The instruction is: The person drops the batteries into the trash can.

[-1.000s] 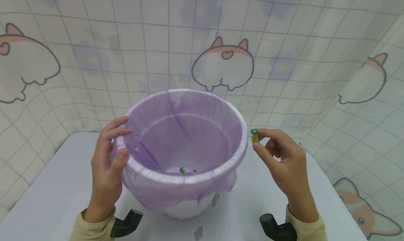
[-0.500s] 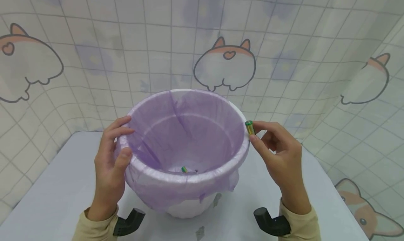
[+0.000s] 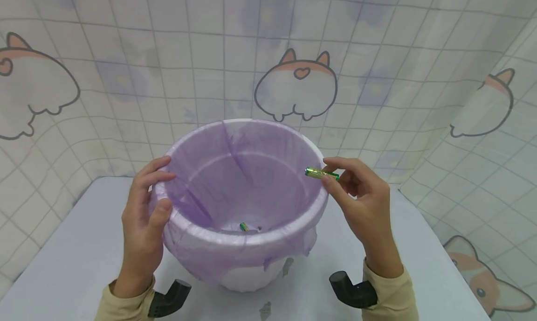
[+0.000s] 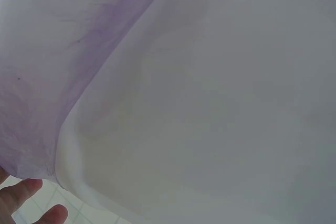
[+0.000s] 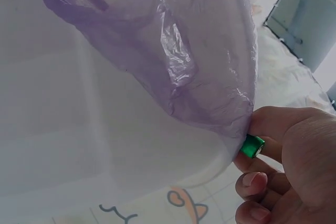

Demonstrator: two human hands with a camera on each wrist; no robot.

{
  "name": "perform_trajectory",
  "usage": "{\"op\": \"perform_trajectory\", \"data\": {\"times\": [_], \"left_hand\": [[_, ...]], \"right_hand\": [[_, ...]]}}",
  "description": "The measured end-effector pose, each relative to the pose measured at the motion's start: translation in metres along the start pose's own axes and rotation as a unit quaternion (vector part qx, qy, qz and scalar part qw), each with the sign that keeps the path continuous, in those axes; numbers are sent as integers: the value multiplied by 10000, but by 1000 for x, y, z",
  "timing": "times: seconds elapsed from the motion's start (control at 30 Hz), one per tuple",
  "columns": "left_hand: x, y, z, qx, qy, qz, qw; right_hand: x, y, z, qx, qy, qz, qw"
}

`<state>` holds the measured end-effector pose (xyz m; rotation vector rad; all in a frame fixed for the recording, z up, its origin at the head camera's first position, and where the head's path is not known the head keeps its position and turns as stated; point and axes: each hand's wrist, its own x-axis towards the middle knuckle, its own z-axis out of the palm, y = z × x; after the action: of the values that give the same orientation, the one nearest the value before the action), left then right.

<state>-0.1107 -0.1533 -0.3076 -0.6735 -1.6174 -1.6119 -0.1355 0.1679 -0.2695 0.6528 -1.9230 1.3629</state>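
Note:
A white bin lined with a purple plastic bag [image 3: 243, 251] stands on the table. My left hand [image 3: 144, 227] grips its left rim, thumb and fingers over the edge. Between thumb and forefinger my right hand [image 3: 361, 195] pinches a green and gold battery [image 3: 314, 172], which lies nearly level across the right rim with its far end over the opening. In the right wrist view the battery's green end [image 5: 252, 146] shows between the fingers, beside the bag's edge. Another small green battery [image 3: 244, 226] lies at the bottom of the bin, partly cut off by the front rim.
The white tabletop [image 3: 75, 246] extends around the bin, with grey patches [image 3: 265, 310] in front. Behind and at both sides hangs a gridded curtain [image 3: 189, 69] with cartoon corgis. Black angled mounts [image 3: 354, 290] sit on both wrists.
My right hand has moved left to the bin's right rim. The battery has tipped from upright to nearly level. My left hand keeps its grip on the rim.

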Motion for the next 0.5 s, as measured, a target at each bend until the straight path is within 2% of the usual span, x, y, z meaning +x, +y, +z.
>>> {"op": "perform_trajectory", "data": {"times": [0.3,0.5], "left_hand": [[0,1,0,-23,-11,40,10000],[0,1,1,-108,-4,-39,9999]], "right_hand": [[1,0,1,44,-121,114,9999],[-1,1,-1,0,-69,21,10000]]}}
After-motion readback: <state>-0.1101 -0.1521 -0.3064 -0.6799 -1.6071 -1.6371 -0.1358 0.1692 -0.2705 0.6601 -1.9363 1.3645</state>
